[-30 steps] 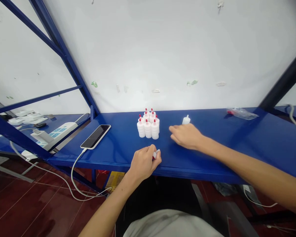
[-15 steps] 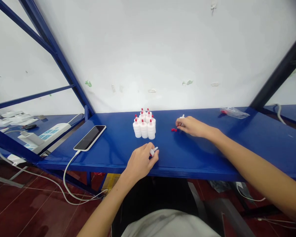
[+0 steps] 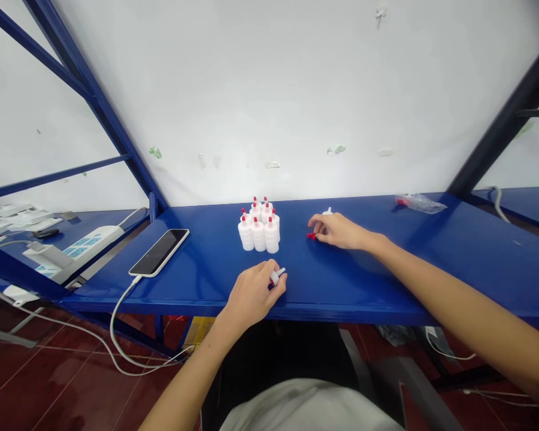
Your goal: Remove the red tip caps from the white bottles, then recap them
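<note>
My left hand (image 3: 254, 291) is closed near the table's front edge, pinching a small white nozzle (image 3: 276, 275) between thumb and fingers. A bit of red shows under the nozzle, mostly hidden. My right hand (image 3: 335, 229) is low over the table, thumb and index finger apart beside a few small red caps (image 3: 311, 236). Behind the right hand, the tip of another white nozzle (image 3: 327, 211) sticks up; its base is hidden. Several white squeeze bottles (image 3: 259, 234) with red-tipped nozzles stand upright in a tight group between and beyond my hands.
A phone (image 3: 159, 252) with a white charging cable lies on the blue table (image 3: 377, 281) at left. A clear plastic bag (image 3: 421, 203) with something red in it lies at the back right. Left of the frame post sits a white power strip (image 3: 85, 245).
My right hand has shifted left to the red caps, and its fingers have spread. My left hand keeps its hold on the nozzle. The view has turned slightly right.
</note>
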